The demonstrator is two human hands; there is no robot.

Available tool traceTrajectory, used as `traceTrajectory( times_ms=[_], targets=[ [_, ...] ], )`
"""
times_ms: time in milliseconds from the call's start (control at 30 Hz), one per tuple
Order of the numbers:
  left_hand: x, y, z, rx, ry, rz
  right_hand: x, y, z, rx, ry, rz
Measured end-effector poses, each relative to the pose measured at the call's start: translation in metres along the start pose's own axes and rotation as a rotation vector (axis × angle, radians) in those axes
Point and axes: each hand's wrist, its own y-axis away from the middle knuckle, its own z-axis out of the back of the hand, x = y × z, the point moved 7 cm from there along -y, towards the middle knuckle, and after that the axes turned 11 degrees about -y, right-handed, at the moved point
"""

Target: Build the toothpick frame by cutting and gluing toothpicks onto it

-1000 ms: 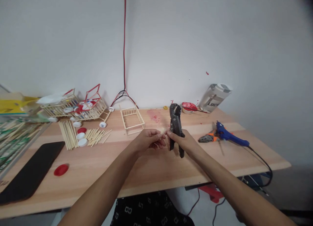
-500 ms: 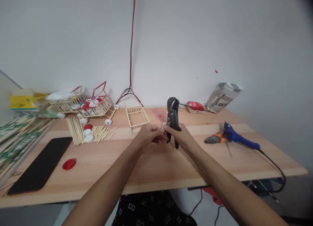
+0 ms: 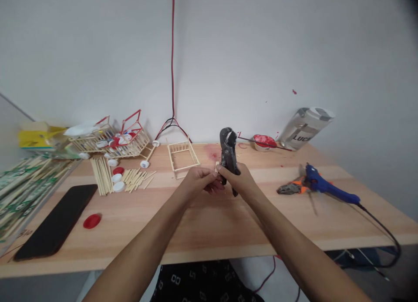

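My right hand (image 3: 243, 178) is wrapped round a pair of black wire strippers (image 3: 228, 150), held upright with the head up and the handles down. My left hand (image 3: 205, 180) is closed in a pinch just left of the tool. A short pale wooden stick piece (image 3: 217, 164) shows at the fingertips, where the thumbs of both hands come close together. The rest of that piece is hidden by the fingers. Behind my left hand lies a rectangular frame of glued sticks (image 3: 183, 158), with a row of short uprights along its far side.
Cut sticks (image 3: 135, 180), bottle caps (image 3: 119, 186) and small stick carts (image 3: 130, 141) stand at left, near a black phone (image 3: 55, 221) and a red lid (image 3: 92, 221). On the right are pliers (image 3: 290, 188), a blue glue gun (image 3: 329, 189), a red-stained cup (image 3: 264, 142) and a tilted container (image 3: 305, 128).
The view has shifted slightly, so things at the right appear farther right. Both hands keep their hold, and the wire strippers sit slightly farther left and tilt a little more.
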Motion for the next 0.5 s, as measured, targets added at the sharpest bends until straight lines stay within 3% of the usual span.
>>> traceTrajectory(
  times_ms=[300,400,500],
  targets=[
    [-0.005,-0.002,-0.002,-0.074,-0.287,-0.021,-0.018,-0.005,0.011,-0.058,-0.063,-0.036],
    [-0.018,0.003,0.009,-0.211,-0.376,-0.084,-0.023,-0.007,0.021,-0.121,-0.151,-0.046],
    [-0.039,0.019,0.038,-0.404,-0.373,-0.131,-0.028,-0.008,0.03,-0.194,-0.234,-0.055]
  ],
)
